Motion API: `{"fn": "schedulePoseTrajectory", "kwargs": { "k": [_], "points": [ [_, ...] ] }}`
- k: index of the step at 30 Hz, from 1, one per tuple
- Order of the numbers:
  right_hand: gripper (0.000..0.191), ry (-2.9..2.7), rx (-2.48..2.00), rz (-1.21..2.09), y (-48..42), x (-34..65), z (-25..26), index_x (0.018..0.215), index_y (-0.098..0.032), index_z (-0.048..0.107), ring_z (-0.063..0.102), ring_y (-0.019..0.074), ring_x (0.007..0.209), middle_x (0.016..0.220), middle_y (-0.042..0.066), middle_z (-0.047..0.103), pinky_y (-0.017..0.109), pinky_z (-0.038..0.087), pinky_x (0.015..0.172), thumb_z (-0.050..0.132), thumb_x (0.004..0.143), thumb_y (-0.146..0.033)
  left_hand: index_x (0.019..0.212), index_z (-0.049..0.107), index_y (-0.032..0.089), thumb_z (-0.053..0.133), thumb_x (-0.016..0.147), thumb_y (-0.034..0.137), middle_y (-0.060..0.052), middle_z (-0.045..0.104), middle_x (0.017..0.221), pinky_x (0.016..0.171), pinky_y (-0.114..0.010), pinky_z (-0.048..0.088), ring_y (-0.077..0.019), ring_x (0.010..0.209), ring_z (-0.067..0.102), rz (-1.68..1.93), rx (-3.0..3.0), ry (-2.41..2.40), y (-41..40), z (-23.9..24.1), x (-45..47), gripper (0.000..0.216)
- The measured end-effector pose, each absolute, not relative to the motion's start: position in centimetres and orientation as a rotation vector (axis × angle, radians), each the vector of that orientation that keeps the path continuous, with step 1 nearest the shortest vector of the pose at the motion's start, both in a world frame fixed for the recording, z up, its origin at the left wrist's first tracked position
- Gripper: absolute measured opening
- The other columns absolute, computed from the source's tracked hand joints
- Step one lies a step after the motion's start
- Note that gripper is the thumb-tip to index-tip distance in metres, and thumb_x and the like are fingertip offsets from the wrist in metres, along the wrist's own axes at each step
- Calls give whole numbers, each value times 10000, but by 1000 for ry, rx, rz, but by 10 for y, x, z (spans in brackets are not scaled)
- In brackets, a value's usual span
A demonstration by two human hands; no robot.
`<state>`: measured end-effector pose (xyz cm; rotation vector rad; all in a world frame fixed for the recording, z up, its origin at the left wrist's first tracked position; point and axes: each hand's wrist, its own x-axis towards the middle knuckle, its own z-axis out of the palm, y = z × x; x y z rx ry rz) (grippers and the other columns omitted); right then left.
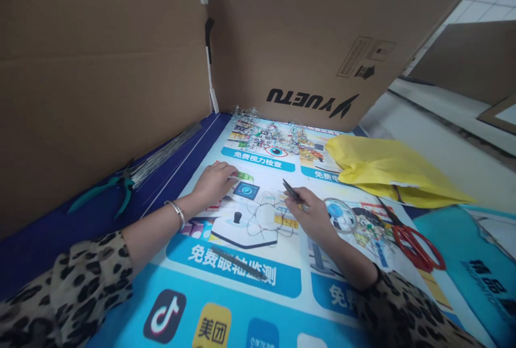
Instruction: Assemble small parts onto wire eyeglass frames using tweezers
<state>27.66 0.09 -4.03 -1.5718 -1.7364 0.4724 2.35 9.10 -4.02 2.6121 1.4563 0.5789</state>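
My left hand (217, 182) rests over the printed sheet (258, 176) with its fingers pinched together. What is between the fingertips is too small to make out. My right hand (312, 213) grips a slim dark pointed tool (291, 191), its two tips close together and angled up to the left. Whether it is tweezers or small pliers I cannot tell. Between the hands lies a looped piece of thin wire (264, 219) on the print. Closer to me, a thin grey strip-like bundle (238, 263) lies across the blue lettering.
Teal-handled pliers (123, 192) and a bundle of straight wires (165, 157) lie at left. Tangled wire pieces (278, 135) sit at the back. Red-handled scissors (417, 246), a yellow bag (382, 168) and a turquoise bag (463, 267) are at right. Cardboard panels (282, 30) stand behind.
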Motion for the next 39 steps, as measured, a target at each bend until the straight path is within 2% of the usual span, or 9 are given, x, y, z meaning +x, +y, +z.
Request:
{"fn": "schedulePoseTrajectory", "kwargs": {
  "k": [4, 10, 12, 16, 22, 35, 39],
  "points": [
    [200, -1735, -1540, 447, 1, 276, -41, 930, -202, 606, 581, 146, 790, 869, 19, 623, 273, 458, 740, 525, 797, -329, 863, 606, 165, 419, 868, 283, -75, 619, 886, 788, -318, 407, -201, 881, 549, 473, 2662, 1550, 92, -36, 23, 221],
    [308, -2096, -1509, 289, 3, 289, -25, 1092, -220, 560, 560, 150, 885, 981, 33, 617, 266, 424, 788, 539, 810, -342, 818, 589, 171, 380, 877, 262, -72, 615, 861, 724, -324, 403, -214, 844, 555, 392, 2779, 1552, 93, -38, 13, 236],
    [297, -2333, -1531, 166, 1, 292, -13, 1106, -233, 568, 552, 157, 899, 981, 37, 620, 274, 400, 789, 512, 831, -333, 829, 591, 175, 388, 871, 264, -74, 615, 880, 721, -330, 403, -218, 845, 555, 385, 2779, 1538, 96, -40, 7, 226],
    [278, -2645, -1605, -229, -7, 287, 5, 1090, -248, 595, 522, 171, 858, 888, 48, 622, 294, 326, 757, 464, 850, -202, 857, 594, 171, 382, 872, 252, -74, 613, 901, 771, -328, 404, -209, 865, 548, 414, 2774, 1428, 103, -44, -5, 228],
    [209, -2765, -1567, -584, -11, 270, 8, 1005, -217, 609, 463, 197, 792, 801, 58, 589, 326, 246, 697, 475, 850, -170, 850, 592, 166, 380, 873, 227, -64, 606, 870, 792, -325, 404, -197, 853, 531, 455, 2797, 1293, 102, -47, -20, 222],
    [218, -2772, -1638, -617, 32, 234, 6, 990, -204, 603, 469, 203, 797, 803, 79, 594, 328, 207, 663, 450, 849, -138, 848, 597, 165, 371, 855, 147, -59, 600, 871, 794, -301, 392, -182, 866, 526, 376, 2823, 1186, 86, -36, -48, 227],
    [238, -2801, -1669, -563, 48, 217, 9, 1017, -204, 604, 481, 214, 849, 862, 102, 609, 334, 228, 687, 433, 859, -157, 868, 595, 176, 407, 853, 203, -59, 593, 875, 769, -296, 401, -186, 861, 540, 262, 2816, 1316, 81, -28, -53, 191]
  ]
}}
